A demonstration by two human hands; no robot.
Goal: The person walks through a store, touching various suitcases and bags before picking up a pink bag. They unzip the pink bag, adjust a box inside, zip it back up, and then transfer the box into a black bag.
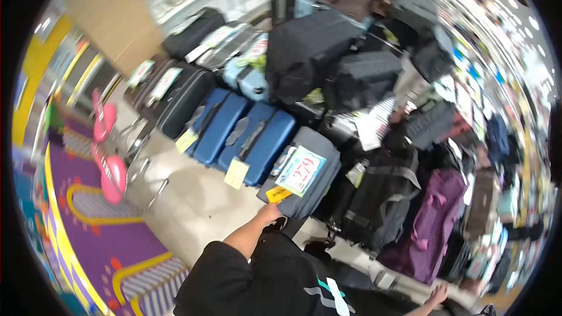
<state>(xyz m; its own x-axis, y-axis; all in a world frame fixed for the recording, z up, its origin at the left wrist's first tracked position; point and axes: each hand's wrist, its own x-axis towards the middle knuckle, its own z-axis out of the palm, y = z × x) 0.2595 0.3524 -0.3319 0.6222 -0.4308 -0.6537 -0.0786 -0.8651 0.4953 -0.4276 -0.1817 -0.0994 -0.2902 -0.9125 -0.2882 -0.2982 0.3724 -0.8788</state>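
My left hand (270, 213) is at the lower left corner of a dark grey suitcase (316, 182), right by a yellow tag (278, 193). Its fingers look closed, but what they grip is too small to make out. A large price card reading 279 (302, 171) lies on the suitcase. My right hand (437, 294) is low at the right, below a purple duffel bag (436, 216) and apart from it. Its fingers are small and blurred, and I see nothing clear in it.
Two blue suitcases (269, 140) with yellow tags stand left of the grey one. Black bags (380, 193) crowd the right side. Pink objects on metal legs (115, 178) stand by a purple patterned panel (76, 199). A blurred person (413, 3) is at the top.
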